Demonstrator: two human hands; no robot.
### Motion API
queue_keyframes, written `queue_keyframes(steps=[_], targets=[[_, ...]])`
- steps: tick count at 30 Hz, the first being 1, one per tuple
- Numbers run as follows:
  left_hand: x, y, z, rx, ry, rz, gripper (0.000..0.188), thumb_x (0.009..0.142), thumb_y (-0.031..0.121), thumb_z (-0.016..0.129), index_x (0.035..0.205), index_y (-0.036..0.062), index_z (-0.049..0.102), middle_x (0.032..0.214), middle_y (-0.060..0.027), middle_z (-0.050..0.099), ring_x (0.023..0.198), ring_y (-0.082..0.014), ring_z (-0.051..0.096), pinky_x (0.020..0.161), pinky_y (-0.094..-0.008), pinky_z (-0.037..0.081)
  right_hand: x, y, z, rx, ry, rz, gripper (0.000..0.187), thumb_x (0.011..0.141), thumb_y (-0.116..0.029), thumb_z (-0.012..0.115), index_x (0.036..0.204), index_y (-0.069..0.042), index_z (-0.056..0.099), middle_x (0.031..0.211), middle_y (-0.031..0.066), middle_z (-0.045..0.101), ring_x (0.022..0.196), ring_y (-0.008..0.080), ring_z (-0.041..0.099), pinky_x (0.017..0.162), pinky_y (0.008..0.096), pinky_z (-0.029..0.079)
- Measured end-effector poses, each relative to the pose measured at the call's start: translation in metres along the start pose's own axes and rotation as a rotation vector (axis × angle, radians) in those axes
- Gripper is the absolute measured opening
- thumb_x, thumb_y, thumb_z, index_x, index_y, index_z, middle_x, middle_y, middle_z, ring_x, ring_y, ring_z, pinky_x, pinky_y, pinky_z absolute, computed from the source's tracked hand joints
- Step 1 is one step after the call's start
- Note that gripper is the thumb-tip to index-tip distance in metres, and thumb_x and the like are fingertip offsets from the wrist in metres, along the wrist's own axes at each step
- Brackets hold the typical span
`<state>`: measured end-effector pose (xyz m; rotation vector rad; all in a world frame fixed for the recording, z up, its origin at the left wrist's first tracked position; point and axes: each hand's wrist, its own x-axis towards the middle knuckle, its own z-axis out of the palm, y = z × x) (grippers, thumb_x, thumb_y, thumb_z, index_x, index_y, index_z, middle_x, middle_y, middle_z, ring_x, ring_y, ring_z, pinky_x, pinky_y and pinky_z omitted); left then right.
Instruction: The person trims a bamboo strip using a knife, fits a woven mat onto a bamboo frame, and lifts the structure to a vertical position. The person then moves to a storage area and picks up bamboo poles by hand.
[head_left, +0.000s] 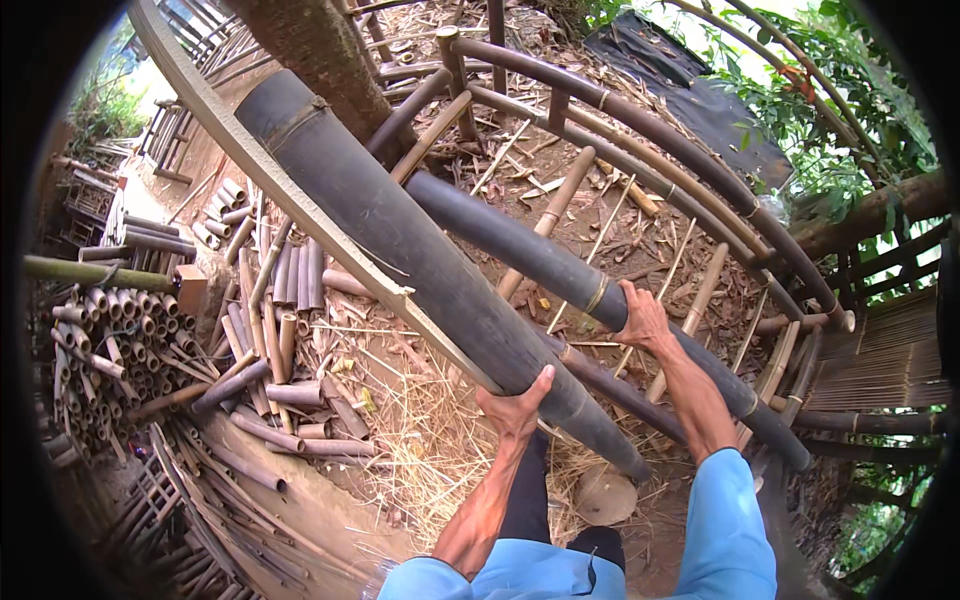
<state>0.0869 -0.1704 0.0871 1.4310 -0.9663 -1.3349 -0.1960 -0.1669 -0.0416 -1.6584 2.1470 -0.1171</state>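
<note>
My left hand (pixel 515 408) is closed around the edge of a thick, dark bamboo pole (pixel 390 235), its thumb laid along the top. The pole slants from the far left down toward my legs. Along its left side runs a long split bamboo strip (pixel 300 210) with a pale cut edge, its near end beside my left hand. Whether my fingers also grip the strip is hidden. My right hand (pixel 645 317) is wrapped over a thinner dark bamboo pole (pixel 520 245), just past a pale joint ring. This pole lies across a bamboo frame (pixel 570 195).
Cut bamboo tubes (pixel 120 330) are stacked at the left, and more short pieces (pixel 300 395) lie on the ground. Straw-like shavings (pixel 430 440) cover the soil near my legs. A tree trunk (pixel 320 60) stands behind the poles. A round wooden block (pixel 606 495) sits by my feet.
</note>
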Motion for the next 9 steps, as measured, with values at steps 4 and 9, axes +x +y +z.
queue_keyframes(steps=[4,9], targets=[[0.021,-0.008,0.023,0.014,0.017,-0.019,0.053,0.064,0.019,0.091,0.104,-0.006,0.066,0.098,-0.0128,0.069,0.087,-0.0216,0.067,0.081,-0.0353,0.055,0.014,0.008,0.042,0.021,-0.012,0.079,0.1,0.055,-0.024,0.085,0.141,-0.012,0.036,0.104,0.0199,0.06,0.101,0.0387,0.059,0.086,0.0487,0.049],[0.042,-0.006,0.038,0.058,0.056,-0.019,0.048,0.066,0.018,0.09,0.102,-0.0062,0.068,0.097,-0.0128,0.07,0.086,-0.0214,0.068,0.079,-0.0348,0.055,-0.002,-0.008,0.037,0.689,-0.096,0.393,0.085,0.075,-0.023,0.078,0.146,-0.014,0.031,0.122,0.0196,0.057,0.116,0.0344,0.056,0.101,0.046,0.043]])
